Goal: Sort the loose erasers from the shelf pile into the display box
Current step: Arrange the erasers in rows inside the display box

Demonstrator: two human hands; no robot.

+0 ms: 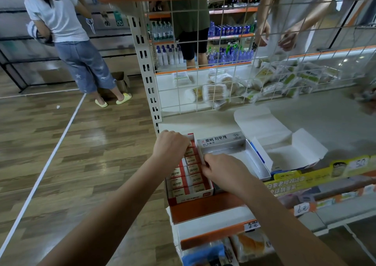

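Erasers (192, 171) in red-and-white sleeves marked 2B fill the red display box (195, 197) at the lower centre of the frame, packed in two columns and lying flat, right at the front edge of the white shelf (213, 121). My left hand (170, 147) sits over the far end of that box, fingers curled down onto the topmost erasers; whether they pinch one or only press on it I cannot tell. My right hand (221, 169) is at the box's right side, fingers bent and fingertips touching the erasers in the right column near the wall of the box; again the grip itself is hidden from me. Just right of the red box stands a silver box (242, 156), open and bare inside, its raised flap printed with Korean lettering. Beyond it, toward the centre right, lies an unfolded white carton (284, 143) with its flaps spread. Behind the wire grid (223, 62) in the upper middle, packets of cotton swabs (215, 91) lie heaped. In the upper left a person in a white shirt (59, 13) and yellow slippers stands on the wooden floor (61, 154), facing away.
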